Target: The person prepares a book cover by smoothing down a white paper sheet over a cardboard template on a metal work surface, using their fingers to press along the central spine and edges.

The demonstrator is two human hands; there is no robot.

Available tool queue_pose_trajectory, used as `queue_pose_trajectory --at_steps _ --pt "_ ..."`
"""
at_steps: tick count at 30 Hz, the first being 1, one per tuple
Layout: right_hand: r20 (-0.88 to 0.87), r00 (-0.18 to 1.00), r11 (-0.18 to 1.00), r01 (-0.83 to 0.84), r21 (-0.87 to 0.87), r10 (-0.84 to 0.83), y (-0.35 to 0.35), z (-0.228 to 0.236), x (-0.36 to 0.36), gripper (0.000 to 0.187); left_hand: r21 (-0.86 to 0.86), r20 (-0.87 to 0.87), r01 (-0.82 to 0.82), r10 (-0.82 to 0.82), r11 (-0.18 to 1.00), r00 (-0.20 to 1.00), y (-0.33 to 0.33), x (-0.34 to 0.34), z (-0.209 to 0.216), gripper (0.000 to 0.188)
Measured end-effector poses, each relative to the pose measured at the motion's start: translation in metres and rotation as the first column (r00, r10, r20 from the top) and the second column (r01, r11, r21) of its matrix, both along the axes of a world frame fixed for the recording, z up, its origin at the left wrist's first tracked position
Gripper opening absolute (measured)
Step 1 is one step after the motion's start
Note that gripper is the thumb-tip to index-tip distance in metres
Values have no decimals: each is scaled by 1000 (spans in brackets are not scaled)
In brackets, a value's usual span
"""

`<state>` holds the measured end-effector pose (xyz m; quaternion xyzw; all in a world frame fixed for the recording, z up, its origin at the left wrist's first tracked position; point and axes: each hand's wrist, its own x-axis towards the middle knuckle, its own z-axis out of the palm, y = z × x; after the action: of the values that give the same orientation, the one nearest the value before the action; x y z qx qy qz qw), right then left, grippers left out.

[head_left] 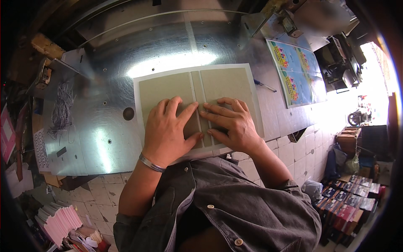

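Observation:
Two beige boards lie side by side on a white sheet [247, 71], with a narrow beige strip [197, 86] between them, like an opened-out book cover. White gaps run along both sides of the strip. My left hand [168, 126] rests on the left board [163, 86], fingers spread, its index fingertip and thumb reaching to the strip. My right hand [237, 122] lies over the right board [226, 84], its fingers stretched toward the strip. Both palms hide the near part of the boards. A metal bracelet [152, 164] circles my left wrist.
The metal table [105, 117] has small holes. Right of the boards lie a blue pen [265, 86] and colourful printed sheets [296, 75]. A tangle of grey thread [63, 105] sits at the left. Stacked books [348, 201] and pink paper piles [61, 222] stand on the floor.

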<state>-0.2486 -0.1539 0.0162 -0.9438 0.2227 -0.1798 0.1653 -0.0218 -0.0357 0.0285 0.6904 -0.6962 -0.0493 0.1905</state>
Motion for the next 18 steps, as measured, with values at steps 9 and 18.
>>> queue_pose_trajectory --at_steps 9,18 --pt "-5 1000 1000 2 5 -2 0 0 0 57 -5 4 -1 1 1000 1000 0 0 -1 79" --pt "-3 1000 1000 7 12 -7 0 0 0 56 -6 3 -1 1 1000 1000 0 0 0 80"
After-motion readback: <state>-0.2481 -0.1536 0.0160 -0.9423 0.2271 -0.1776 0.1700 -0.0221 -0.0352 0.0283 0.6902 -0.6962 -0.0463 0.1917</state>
